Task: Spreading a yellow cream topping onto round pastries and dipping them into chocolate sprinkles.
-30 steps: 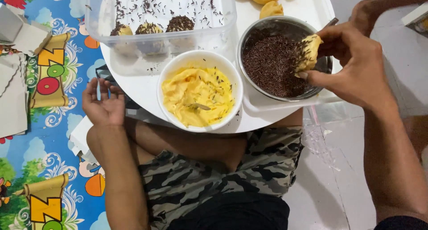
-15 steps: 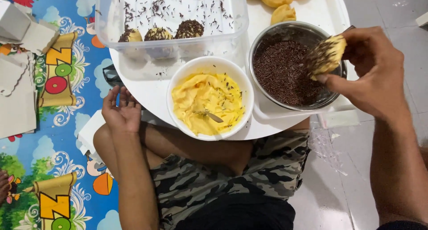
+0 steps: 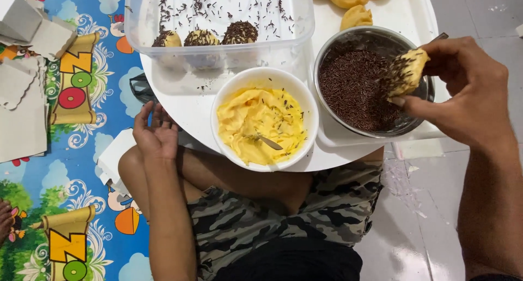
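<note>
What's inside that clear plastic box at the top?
The clear plastic box holds three coated pastry balls along its near wall, with loose chocolate sprinkles scattered on its floor. Its far end is cut off by the picture's edge.

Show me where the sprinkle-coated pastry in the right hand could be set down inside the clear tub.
The clear tub is bare across its middle and far side, only loose sprinkles there. Its near wall is crowded: three coated pastries sit in a row. The right hand holds the pastry over the steel bowl; beside it, the cream bowl fills the tray's near edge.
</note>
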